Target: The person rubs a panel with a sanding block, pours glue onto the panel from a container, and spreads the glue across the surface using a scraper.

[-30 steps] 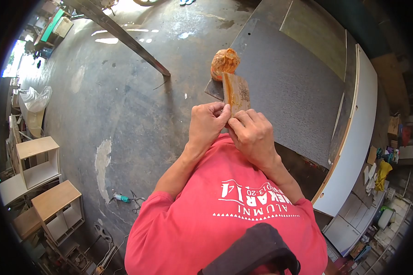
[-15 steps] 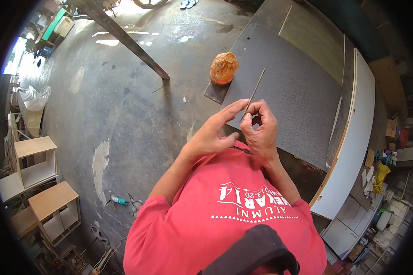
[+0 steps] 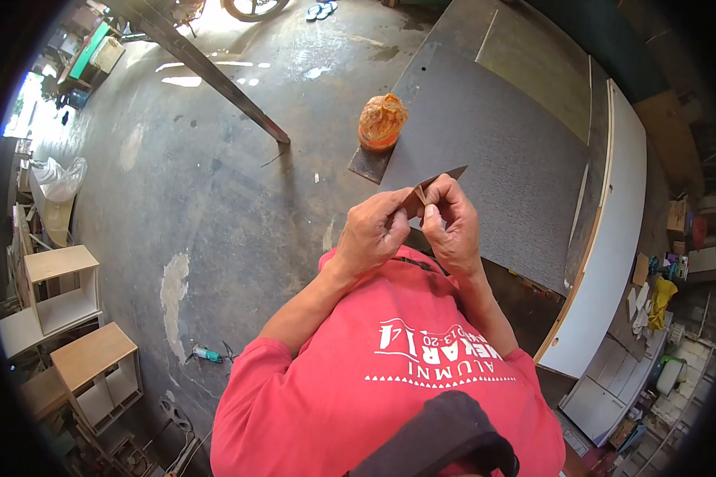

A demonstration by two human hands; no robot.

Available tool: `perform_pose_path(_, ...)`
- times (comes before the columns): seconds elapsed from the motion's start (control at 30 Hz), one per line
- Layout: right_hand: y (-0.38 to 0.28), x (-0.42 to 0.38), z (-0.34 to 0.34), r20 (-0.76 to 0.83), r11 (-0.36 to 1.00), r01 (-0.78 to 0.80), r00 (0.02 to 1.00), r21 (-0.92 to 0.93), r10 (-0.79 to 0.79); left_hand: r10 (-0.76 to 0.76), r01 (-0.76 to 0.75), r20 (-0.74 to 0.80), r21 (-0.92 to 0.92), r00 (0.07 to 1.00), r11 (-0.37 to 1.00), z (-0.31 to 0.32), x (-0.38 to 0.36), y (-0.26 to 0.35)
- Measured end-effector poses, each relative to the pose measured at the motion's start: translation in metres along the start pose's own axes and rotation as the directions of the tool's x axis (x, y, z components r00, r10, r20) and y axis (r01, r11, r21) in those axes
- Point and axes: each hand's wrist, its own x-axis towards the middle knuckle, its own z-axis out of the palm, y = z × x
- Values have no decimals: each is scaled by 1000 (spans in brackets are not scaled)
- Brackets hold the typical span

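Note:
Both hands hold a thin brown sheet [image 3: 411,204], like sandpaper or a scraper, with a dark pointed corner sticking out to the upper right. My left hand [image 3: 372,232] pinches its left part. The fingers of my right hand [image 3: 452,222] are closed on its right part, thumb against the sheet. Just beyond the hands, an orange container wrapped in plastic [image 3: 382,123] rests at the corner of the grey board [image 3: 493,143], over a small dark block [image 3: 369,164].
A long white panel [image 3: 597,238] lies along the right side. Wooden cabinet boxes [image 3: 94,350] stand at the lower left, near a teal power tool [image 3: 207,354] on the floor. A metal post [image 3: 223,87] slants at the upper left.
My left hand has closed from an open pose and now grips the sheet. The sheet has turned from edge-on, showing its brown face. The view has shifted slightly.

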Motion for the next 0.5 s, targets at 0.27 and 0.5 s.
perform_pose_path(0.27, 4, -3, 5, -108, 947, 134, 979, -292, -172, -43, 44, -73, 6, 996, 999, -2, 2, 5)
perform_pose_path(0.5, 14, 0, 11, -269, 973, 214, 945, 86, -184, -43, 43, -40, -8, 998, 999, 5, 6, 11)
